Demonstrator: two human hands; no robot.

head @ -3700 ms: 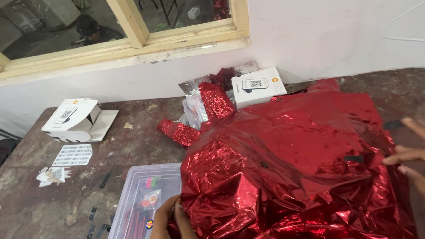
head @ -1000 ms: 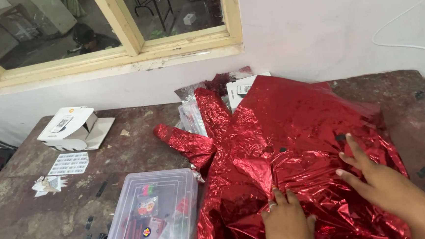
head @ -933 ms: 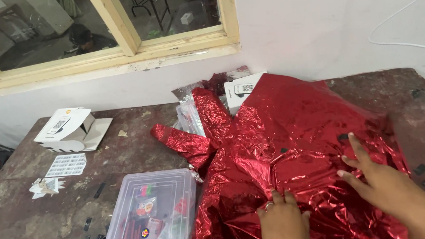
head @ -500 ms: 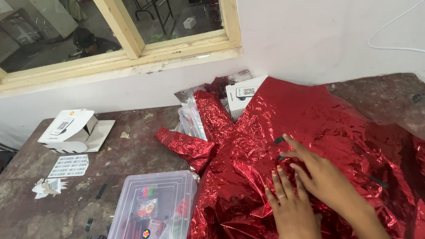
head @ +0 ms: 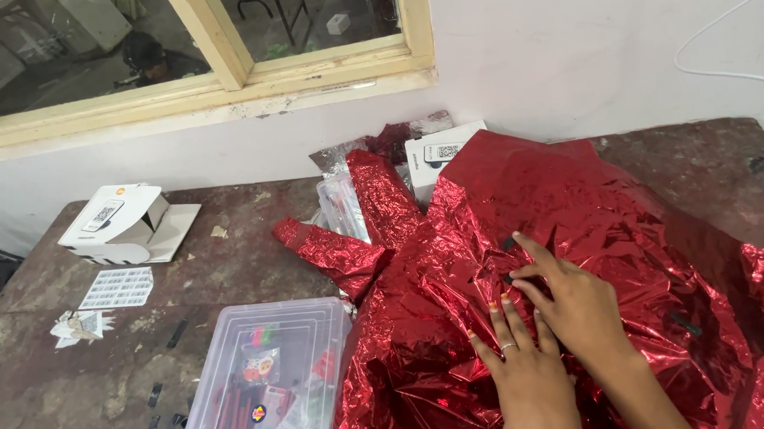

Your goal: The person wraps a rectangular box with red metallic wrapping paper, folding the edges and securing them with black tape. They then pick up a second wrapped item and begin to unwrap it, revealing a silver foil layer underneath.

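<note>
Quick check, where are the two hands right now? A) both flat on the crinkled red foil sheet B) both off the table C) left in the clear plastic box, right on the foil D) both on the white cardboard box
A: the left hand and right hand lie side by side, pressed flat on the crinkled red foil sheet; the clear plastic box beside it is untouched.

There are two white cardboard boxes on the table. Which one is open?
The white box at the left, standing alone by the paper scraps; its flap hangs open. The other white box, by the wall, is shut and partly covered by the red foil sheet.
</note>
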